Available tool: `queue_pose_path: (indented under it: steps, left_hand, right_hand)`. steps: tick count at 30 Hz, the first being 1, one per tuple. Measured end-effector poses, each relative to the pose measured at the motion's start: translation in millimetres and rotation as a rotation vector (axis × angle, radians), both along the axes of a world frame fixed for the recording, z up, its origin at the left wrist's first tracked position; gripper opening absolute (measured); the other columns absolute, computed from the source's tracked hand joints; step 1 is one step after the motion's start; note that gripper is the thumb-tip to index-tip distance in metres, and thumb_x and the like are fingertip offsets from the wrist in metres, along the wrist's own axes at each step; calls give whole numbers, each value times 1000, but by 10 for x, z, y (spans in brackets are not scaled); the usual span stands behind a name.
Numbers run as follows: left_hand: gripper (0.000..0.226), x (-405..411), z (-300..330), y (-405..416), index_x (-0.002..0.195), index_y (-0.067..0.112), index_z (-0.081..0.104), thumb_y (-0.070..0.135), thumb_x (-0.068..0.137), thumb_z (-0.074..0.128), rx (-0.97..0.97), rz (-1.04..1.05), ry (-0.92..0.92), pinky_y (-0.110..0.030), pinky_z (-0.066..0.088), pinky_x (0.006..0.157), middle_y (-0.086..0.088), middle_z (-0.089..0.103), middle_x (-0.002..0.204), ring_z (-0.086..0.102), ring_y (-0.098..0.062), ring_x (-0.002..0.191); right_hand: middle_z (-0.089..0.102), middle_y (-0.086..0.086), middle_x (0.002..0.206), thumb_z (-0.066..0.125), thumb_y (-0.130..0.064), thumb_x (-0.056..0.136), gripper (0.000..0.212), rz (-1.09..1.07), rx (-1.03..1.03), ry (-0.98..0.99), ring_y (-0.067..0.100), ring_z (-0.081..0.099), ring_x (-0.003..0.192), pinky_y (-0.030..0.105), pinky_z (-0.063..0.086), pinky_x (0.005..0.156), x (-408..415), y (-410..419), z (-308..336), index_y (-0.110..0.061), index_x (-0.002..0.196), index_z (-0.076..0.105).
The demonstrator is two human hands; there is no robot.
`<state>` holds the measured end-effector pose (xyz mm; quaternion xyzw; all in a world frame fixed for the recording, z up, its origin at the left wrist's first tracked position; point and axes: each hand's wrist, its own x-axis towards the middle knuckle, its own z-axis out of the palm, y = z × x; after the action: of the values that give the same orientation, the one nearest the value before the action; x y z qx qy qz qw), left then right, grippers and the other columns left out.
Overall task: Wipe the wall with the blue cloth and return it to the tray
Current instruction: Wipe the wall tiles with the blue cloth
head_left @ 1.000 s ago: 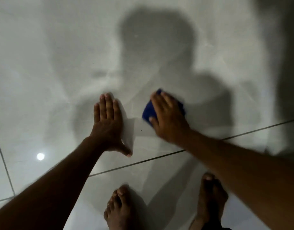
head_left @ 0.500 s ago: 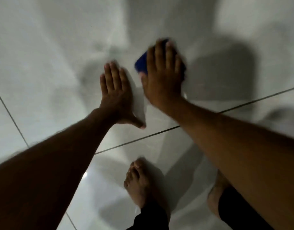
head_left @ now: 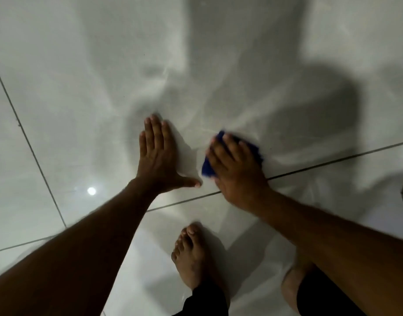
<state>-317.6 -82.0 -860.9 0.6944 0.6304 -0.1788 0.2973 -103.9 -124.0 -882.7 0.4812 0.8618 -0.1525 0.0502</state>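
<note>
Right hand (head_left: 238, 166) pressing blue cloth (head_left: 207, 167) flat on tiled wall (head_left: 82, 87), now sliding back down to grout line (head_left: 332, 158) after higher sweep; left hand (head_left: 157, 156) bracing beside it, fingers spread; wiping continuing, tray not visible
</note>
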Motion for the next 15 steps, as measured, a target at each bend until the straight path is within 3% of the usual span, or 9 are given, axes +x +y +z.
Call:
queue_pose_path:
  steps: [3,5,6,8,10,11,13,15]
  left_hand:
    - [173,-26,6,-35,146,2,-29,101,32,56,-44,12,5,-53,-16,116,-29,-29,156,-35,-39,141]
    - [173,-19,-12,-20,144,4,-34,103,31,53,-46,10,-3,-47,-27,111,-28,-32,155,-43,-36,137]
    - [173,-15,-37,-19,144,4,-35,103,31,51,-41,10,-5,-44,-30,108,-29,-32,155,-46,-35,135]
    - [174,-17,-53,-7,143,3,-35,104,29,50,-52,11,-3,-43,-32,106,-29,-34,153,-48,-34,134]
    - [177,-32,-43,28,141,3,-38,103,26,52,-90,-5,6,-46,-30,106,-27,-44,148,-48,-36,134]
    - [179,-41,-22,45,139,4,-41,101,23,55,-111,-21,8,-47,-30,106,-25,-50,143,-49,-37,133]
    - [183,-56,27,70,136,3,-44,97,20,62,-151,-51,17,-49,-31,106,-26,-54,138,-49,-41,131]
    - [185,-70,37,59,138,2,-42,94,20,67,-151,-64,35,-51,-28,108,-29,-50,141,-45,-45,133]
  right_hand:
    - [34,11,157,58,-39,88,66,587,-52,38,37,30,144,53,29,113,372,-15,59,-14,146,38]
    - [36,11,156,53,-41,89,66,813,47,12,38,32,142,52,29,112,464,499,-86,-14,147,36]
    - [35,12,156,49,-45,90,68,774,95,-15,38,32,142,53,28,112,400,794,-157,-13,148,34]
    - [34,12,156,44,-49,90,68,425,150,-47,38,30,142,53,27,112,103,1166,-169,-13,147,33]
    - [33,12,157,47,-44,89,67,82,110,-56,39,28,144,54,26,113,-208,982,-102,-12,147,35]
    - [32,13,158,47,-39,90,65,60,70,-62,39,26,144,55,24,114,-263,682,-72,-12,147,35]
    - [29,13,159,44,-32,93,60,343,-4,-49,40,22,146,56,19,116,-62,62,11,-11,148,32]
    - [28,10,160,46,-34,93,62,751,-44,3,37,20,147,54,20,117,441,84,45,-14,149,31]
